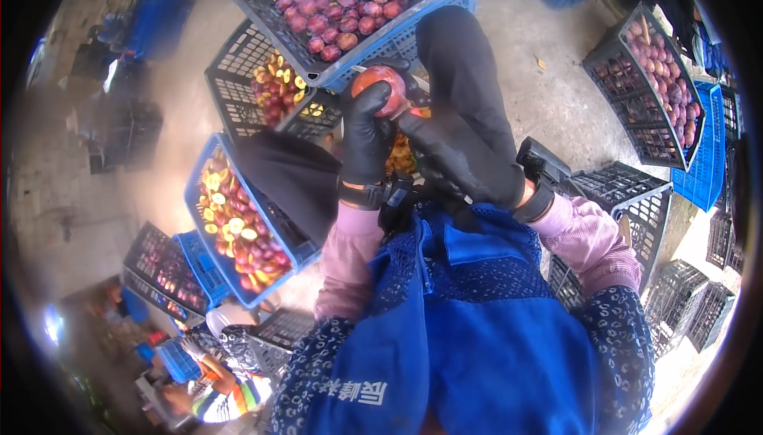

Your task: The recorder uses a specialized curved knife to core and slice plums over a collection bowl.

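In front of my knees, my left hand [368,129], in a black glove, is closed round a red plum [372,87]. My right hand [461,153], also gloved in black, is closed close beside the plum. A short thin piece that looks like a small knife [403,109] shows at its fingertips, against the plum's lower right side; its handle is hidden in the glove. Just beyond both hands stands a black crate of whole plums [342,17], resting on a blue crate [449,5]. Between my legs, below the hands, lie cut orange-yellow fruit pieces [400,157], partly hidden.
Left of my legs are a black crate [230,61] and a blue crate [199,188], both with halved plums. More plums fill a black crate [612,89] at the right. Black crates [620,184] stand by my right elbow. Another person [226,383] is at the lower left.
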Tool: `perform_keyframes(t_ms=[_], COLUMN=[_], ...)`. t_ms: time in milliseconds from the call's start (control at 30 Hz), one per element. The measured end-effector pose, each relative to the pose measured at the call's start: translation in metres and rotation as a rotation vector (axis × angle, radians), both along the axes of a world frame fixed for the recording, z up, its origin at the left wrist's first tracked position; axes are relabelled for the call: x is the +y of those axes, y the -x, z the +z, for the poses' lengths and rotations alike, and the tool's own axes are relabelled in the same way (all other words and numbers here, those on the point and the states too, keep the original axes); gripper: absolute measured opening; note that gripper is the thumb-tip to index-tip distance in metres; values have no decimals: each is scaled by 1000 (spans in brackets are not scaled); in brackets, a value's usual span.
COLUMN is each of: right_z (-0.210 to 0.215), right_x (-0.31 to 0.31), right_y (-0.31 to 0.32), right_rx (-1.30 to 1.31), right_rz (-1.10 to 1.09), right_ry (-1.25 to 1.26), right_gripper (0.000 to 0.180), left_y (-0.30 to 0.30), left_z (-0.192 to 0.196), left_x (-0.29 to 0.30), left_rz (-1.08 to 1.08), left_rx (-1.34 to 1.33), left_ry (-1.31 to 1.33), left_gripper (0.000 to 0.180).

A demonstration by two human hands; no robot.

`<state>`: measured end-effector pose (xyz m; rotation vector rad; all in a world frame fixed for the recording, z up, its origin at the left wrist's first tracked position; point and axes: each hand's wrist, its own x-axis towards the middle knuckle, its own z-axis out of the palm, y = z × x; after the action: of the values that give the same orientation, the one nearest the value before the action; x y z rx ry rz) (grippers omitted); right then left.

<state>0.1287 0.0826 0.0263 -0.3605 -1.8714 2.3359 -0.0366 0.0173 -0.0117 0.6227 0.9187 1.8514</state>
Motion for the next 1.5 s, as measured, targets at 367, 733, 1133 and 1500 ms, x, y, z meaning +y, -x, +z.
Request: perform_keyframes(t_ms=[367, 733, 1133, 1500], right_z=[-25, -75, -17, -8], right_x=[9, -58, -41, -28], right_y=[6, 45, 20, -16], right_rx=[18, 482, -117, -104], right_rz=[38, -711, -173, -161], right_ry=[228, -530, 385, 244], right_gripper=[42, 37, 46, 35], left_y=[-2, -12, -24, 38], left_z=[13, 4, 9, -32], left_x=[-7, -11, -6, -8], left_rz=[23, 120, 204, 209], left_rx=[-9, 105, 65, -617], left_ry=[110, 159, 135, -127], left_gripper=[39, 40, 33, 43])
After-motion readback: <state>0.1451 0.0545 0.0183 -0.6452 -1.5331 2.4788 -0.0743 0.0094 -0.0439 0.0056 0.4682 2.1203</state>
